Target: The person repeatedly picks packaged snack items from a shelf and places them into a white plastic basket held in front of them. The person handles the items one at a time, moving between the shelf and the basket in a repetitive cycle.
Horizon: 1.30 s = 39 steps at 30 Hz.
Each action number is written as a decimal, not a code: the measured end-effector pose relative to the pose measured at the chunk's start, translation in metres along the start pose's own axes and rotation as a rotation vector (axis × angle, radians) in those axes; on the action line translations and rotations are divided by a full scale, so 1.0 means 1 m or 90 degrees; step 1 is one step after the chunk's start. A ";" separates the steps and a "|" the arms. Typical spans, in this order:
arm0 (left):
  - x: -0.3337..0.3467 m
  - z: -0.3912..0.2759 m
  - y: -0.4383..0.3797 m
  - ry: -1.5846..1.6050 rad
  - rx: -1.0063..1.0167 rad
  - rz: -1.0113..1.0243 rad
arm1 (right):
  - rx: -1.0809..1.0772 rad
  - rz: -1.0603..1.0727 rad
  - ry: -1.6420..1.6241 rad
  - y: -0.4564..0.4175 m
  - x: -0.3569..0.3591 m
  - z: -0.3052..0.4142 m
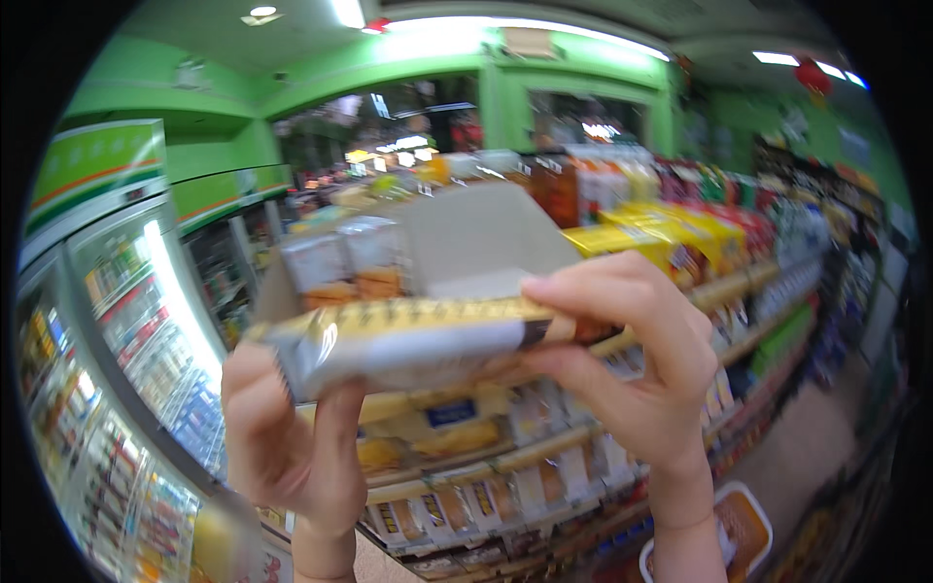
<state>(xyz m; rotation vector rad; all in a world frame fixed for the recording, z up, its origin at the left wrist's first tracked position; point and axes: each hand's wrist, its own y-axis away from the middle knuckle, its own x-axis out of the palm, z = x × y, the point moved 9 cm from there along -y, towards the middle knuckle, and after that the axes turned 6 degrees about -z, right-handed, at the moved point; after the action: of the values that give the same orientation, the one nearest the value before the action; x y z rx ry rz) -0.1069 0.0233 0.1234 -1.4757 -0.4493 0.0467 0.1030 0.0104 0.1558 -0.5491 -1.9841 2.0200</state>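
Note:
Both my hands hold a packaged snack in a yellow and silver-white plastic wrapper (415, 342), level in front of me and a little blurred. My left hand (284, 430) grips its left end, thumb underneath near the crimped edge. At the right end, the thumb and fingers of my right hand (634, 350) pinch the darker part of the wrapper. Just behind the packet stands an open cardboard box (488, 233), beside silver packs of brown baked snacks (373, 255). Yellow boxes (656, 233) sit on the top shelf beyond my right hand.
Shelves with wooden edge rails (561, 444) bear packaged breads below my hands. Glass-door drink fridges (146, 321) line the left side. Bottles (612, 186) stand at the back of the top shelf. A tub with orange-brown contents (747, 532) is at lower right, near the aisle floor (816, 430).

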 end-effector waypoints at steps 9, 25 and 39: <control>0.183 -0.022 0.224 0.218 -0.451 0.344 | 0.466 -0.056 0.144 0.232 -0.185 -0.072; 0.350 -0.254 0.695 0.441 -0.660 0.983 | 1.125 -0.428 0.561 0.709 -0.417 0.044; 0.330 -0.255 0.752 0.333 -0.352 1.260 | 1.172 -0.133 0.684 0.745 -0.411 0.016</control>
<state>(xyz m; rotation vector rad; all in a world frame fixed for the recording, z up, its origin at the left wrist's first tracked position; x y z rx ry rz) 0.4573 -0.0361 -0.5219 -1.8174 1.6369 1.1153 0.5231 -0.2097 -0.5504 -0.5674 0.5583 1.7735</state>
